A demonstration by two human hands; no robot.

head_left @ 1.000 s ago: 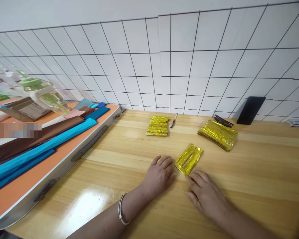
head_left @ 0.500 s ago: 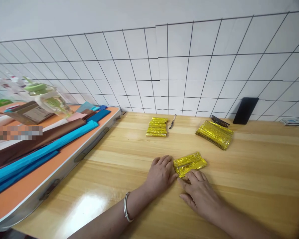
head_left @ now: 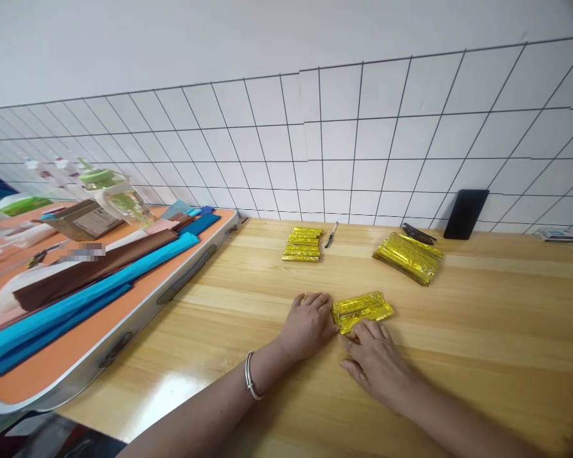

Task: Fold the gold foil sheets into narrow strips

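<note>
A folded piece of gold foil paper (head_left: 363, 309) lies on the wooden table (head_left: 482, 318) in front of me. My left hand (head_left: 309, 324), with a silver bangle on the wrist, rests curled at the foil's left end, touching it. My right hand (head_left: 375, 359) lies flat just below the foil, its fingertips pressing on the near edge. Farther back stands a neat stack of folded gold strips (head_left: 302, 244), and to the right a loose pile of gold foil sheets (head_left: 409, 256).
A small pen knife (head_left: 332, 235) lies beside the strip stack. A black clip (head_left: 417, 233) and a black phone (head_left: 465, 214) stand by the tiled wall. At left an orange board (head_left: 67, 343) carries blue and brown paper rolls, a box and a bottle.
The gold foil piece has turned from a slanted, wider shape to a narrower fold lying sideways. Both hands have closed in on it. The camera has tilted slightly.
</note>
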